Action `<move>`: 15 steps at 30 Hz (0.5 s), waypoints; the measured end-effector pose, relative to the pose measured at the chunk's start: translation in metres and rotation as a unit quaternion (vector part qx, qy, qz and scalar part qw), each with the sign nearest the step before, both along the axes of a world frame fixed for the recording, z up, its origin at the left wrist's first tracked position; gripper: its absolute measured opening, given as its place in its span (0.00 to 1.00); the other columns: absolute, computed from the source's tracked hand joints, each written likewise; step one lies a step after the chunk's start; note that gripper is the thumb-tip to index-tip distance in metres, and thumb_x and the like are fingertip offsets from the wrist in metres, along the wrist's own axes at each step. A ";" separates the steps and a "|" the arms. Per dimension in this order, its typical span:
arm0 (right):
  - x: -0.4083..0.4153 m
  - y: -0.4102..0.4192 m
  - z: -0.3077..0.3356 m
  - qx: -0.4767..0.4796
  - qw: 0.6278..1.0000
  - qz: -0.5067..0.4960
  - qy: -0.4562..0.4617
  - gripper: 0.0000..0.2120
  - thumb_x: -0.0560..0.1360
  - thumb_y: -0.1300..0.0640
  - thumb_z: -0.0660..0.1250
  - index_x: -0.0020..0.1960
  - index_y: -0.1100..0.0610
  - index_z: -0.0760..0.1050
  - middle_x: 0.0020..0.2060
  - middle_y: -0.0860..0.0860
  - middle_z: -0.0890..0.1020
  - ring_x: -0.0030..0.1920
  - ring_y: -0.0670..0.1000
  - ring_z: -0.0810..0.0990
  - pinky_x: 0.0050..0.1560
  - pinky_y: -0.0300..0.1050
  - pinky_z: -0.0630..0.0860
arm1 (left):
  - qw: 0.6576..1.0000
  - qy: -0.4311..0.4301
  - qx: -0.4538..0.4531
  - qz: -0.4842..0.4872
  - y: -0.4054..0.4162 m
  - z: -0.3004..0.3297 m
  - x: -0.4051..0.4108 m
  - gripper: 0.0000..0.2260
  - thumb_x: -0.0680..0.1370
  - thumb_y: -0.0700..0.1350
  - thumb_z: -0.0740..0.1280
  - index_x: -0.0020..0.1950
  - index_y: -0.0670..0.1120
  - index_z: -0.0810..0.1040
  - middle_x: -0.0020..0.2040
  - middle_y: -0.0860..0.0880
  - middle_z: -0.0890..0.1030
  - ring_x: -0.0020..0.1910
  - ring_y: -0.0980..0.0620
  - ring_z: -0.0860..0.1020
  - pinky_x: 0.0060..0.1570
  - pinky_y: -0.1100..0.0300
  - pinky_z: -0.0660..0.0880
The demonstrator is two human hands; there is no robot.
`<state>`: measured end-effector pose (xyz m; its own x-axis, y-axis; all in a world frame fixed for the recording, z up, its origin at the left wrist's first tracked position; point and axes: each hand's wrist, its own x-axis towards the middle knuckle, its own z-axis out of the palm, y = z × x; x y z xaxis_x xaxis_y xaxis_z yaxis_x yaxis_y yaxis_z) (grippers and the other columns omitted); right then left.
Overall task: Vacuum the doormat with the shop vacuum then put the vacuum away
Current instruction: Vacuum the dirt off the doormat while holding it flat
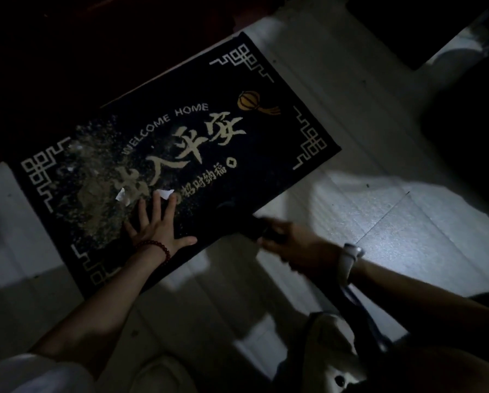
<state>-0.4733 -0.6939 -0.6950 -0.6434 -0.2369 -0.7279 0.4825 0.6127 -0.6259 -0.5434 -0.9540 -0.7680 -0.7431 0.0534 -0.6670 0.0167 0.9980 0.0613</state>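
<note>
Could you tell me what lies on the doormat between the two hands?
In the head view, only bare dark doormat lies between the left hand and the right hand, which holds a blurred dark nozzle.

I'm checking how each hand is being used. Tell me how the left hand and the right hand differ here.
The left hand lies flat with fingers spread, pressing on the doormat; the right hand is curled round a dark vacuum nozzle. The left hand is sharp, the right blurred. The left wrist wears a red bead bracelet, the right a white watch. Both reach toward the mat's near edge.
</note>
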 end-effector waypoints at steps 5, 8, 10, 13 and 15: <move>-0.010 0.025 0.006 0.026 0.998 -0.036 0.047 0.21 0.78 0.50 0.61 0.70 0.44 0.63 0.33 0.44 0.75 0.22 0.41 0.70 0.23 0.35 0.69 | 1.000 -0.001 0.003 0.006 0.001 0.001 0.000 0.46 0.70 0.65 0.66 0.74 0.58 0.35 0.75 0.51 0.32 0.74 0.43 0.35 0.70 0.36 0.46; -0.029 0.054 0.004 0.120 0.980 -0.128 0.091 0.23 0.76 0.46 0.62 0.70 0.42 0.62 0.30 0.49 0.75 0.24 0.47 0.74 0.22 0.38 0.71 | 1.000 -0.007 0.007 0.005 0.001 0.001 0.000 0.47 0.70 0.66 0.65 0.74 0.58 0.36 0.75 0.50 0.32 0.74 0.43 0.35 0.70 0.35 0.46; -0.021 0.048 0.002 0.106 0.984 -0.107 0.092 0.22 0.77 0.46 0.62 0.69 0.41 0.62 0.32 0.49 0.76 0.25 0.47 0.74 0.22 0.40 0.72 | 1.000 -0.003 0.006 0.005 0.001 0.001 -0.001 0.47 0.70 0.66 0.65 0.74 0.57 0.35 0.75 0.50 0.32 0.74 0.43 0.35 0.70 0.35 0.46; 0.009 0.006 0.001 0.026 0.998 0.039 0.036 0.22 0.78 0.49 0.60 0.70 0.43 0.60 0.35 0.43 0.75 0.22 0.40 0.72 0.23 0.33 0.70 | 1.000 0.005 0.004 0.004 0.002 0.001 -0.001 0.46 0.70 0.66 0.66 0.75 0.57 0.36 0.75 0.50 0.33 0.74 0.43 0.35 0.70 0.36 0.46; 0.017 -0.004 -0.002 0.009 0.997 0.076 0.018 0.23 0.79 0.50 0.60 0.72 0.43 0.58 0.37 0.43 0.75 0.24 0.40 0.72 0.24 0.31 0.69 | 1.000 0.010 0.006 0.005 0.002 0.000 0.000 0.46 0.70 0.65 0.66 0.75 0.57 0.37 0.75 0.50 0.32 0.74 0.43 0.35 0.71 0.36 0.46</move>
